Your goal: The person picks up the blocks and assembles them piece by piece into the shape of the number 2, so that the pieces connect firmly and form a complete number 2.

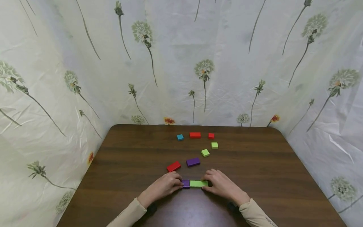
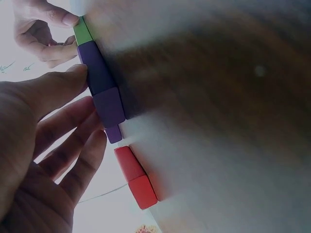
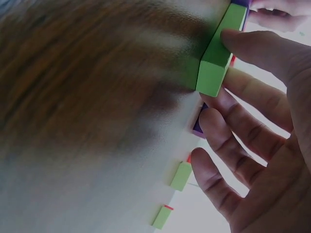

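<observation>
A purple block [image 1: 186, 184] and a long light-green block [image 1: 196, 184] lie end to end on the brown table, near its front. My left hand [image 1: 165, 185] pinches the purple block between thumb and fingers and covers its left part in the head view. From the other side my right hand [image 1: 221, 185] pinches the right end of the green block. In the left wrist view the purple block [image 2: 101, 73] meets the green one [image 2: 82, 31]. The right wrist view shows my thumb on the near long side of the green block [image 3: 221, 51].
Beyond the hands lie a red block [image 1: 173, 166] and another purple block [image 1: 193, 162]. Farther back are two small green blocks [image 1: 205, 153], a small red one [image 1: 211, 136], a longer red one [image 1: 195, 135] and a blue one [image 1: 180, 137]. Dandelion-patterned cloth [image 1: 175, 63] surrounds the table [image 1: 255, 164].
</observation>
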Demonstrator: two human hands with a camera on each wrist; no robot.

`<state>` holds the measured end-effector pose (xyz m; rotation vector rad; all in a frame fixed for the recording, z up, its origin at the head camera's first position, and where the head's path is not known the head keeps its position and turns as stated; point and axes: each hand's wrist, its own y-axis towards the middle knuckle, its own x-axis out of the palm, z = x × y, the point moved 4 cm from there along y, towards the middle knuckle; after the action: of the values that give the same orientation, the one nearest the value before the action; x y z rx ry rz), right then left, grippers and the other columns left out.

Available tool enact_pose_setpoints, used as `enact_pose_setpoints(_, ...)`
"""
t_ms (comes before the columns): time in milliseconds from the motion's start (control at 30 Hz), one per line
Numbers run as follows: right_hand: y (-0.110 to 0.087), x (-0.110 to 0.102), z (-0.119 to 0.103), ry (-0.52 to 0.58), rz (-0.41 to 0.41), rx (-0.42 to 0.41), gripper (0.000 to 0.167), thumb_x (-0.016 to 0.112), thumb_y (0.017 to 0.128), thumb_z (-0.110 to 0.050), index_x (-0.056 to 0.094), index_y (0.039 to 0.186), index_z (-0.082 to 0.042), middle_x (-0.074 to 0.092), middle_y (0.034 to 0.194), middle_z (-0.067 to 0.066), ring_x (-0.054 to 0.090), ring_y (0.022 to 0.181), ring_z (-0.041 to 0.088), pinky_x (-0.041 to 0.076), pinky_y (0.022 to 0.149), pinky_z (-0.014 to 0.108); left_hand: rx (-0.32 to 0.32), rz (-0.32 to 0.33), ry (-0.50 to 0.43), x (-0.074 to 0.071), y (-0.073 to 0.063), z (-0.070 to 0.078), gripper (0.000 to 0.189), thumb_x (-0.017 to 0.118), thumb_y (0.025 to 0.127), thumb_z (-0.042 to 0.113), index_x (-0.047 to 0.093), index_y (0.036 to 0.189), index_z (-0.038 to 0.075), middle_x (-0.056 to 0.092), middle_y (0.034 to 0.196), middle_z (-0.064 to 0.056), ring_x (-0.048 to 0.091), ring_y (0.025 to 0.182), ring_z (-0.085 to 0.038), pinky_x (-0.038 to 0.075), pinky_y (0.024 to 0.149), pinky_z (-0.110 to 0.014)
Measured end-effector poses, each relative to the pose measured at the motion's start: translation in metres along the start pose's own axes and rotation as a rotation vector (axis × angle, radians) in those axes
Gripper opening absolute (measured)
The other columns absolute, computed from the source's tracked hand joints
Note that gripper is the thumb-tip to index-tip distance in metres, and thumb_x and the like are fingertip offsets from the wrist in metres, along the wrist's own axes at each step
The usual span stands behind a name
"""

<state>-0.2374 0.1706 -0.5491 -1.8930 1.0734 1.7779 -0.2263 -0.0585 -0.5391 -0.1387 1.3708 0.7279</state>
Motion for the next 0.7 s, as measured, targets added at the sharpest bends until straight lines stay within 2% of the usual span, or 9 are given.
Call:
enact_pose_setpoints(400, -0.0002, -0.0009, -0.0003, -0.005, 0.003, 0.008, 0.024, 0.077, 0.08, -0.038, 0.072, 0.095, -0.02, 0.065, 0.092, -0.008, 0.057, 0.09, 0.01, 0.047, 0.078, 0.035, 0.009, 0.001, 0.015, 0.0011, 0.0008, -0.0003, 0.008, 0.072, 0.088, 0.018, 0.077, 0.092, 0.014, 0.068, 0.097, 0.005, 0.06, 0.089, -0.006, 0.049, 0.079, -0.013)
enact_pose_setpoints(700, 0.0018, -0.0013, -0.0012, 0.02, 0.033, -0.005, 0.034, 0.076, 0.08, -0.044, 0.071, 0.105, -0.021, 0.063, 0.095, -0.008, 0.056, 0.092, 0.009, 0.047, 0.079, 0.035, -0.003, -0.007, 0.019, 0.0008, 0.0005, 0.0004, 0.009, 0.071, 0.089, 0.019, 0.077, 0.092, 0.013, 0.068, 0.097, 0.005, 0.06, 0.089, -0.006, 0.048, 0.08, -0.015)
